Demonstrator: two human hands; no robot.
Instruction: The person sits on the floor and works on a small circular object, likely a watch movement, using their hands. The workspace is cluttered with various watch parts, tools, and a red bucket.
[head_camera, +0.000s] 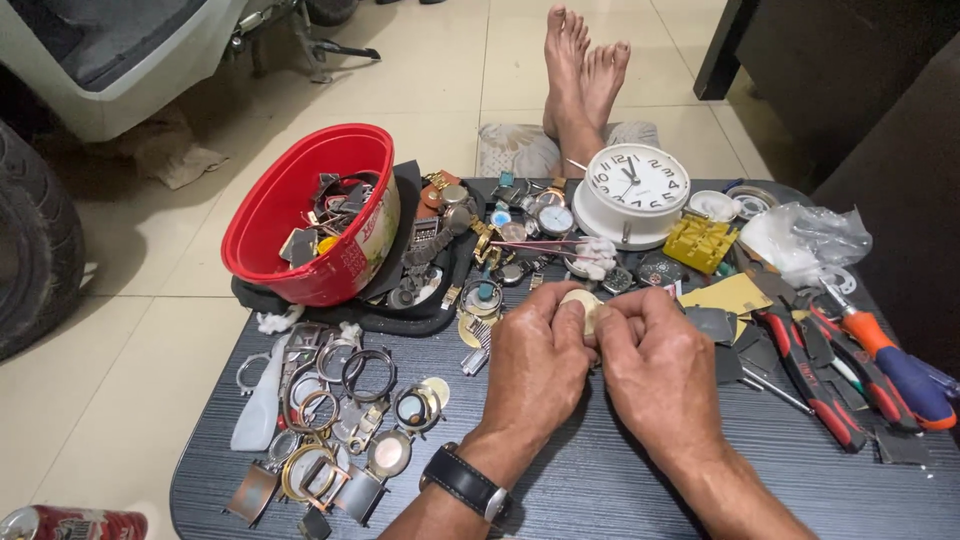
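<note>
Both hands meet over the middle of a dark table (600, 480). My left hand (535, 365), a black-strapped watch on its wrist, and my right hand (655, 370) pinch a small round cream-coloured watch part (578, 302) between their fingertips. Just beyond the fingers lie loose watch pieces and a pair of tweezers with a wad of white cotton (598, 252). How the part is gripped underneath is hidden by the fingers.
A red oval tub (300, 215) of watch parts stands at the back left on a black tray. Watch cases and rings (330, 410) lie front left. A white alarm clock (633, 190), yellow plastic piece (700, 243), pliers and screwdrivers (860, 370) sit right. Bare feet (582, 75) rest beyond.
</note>
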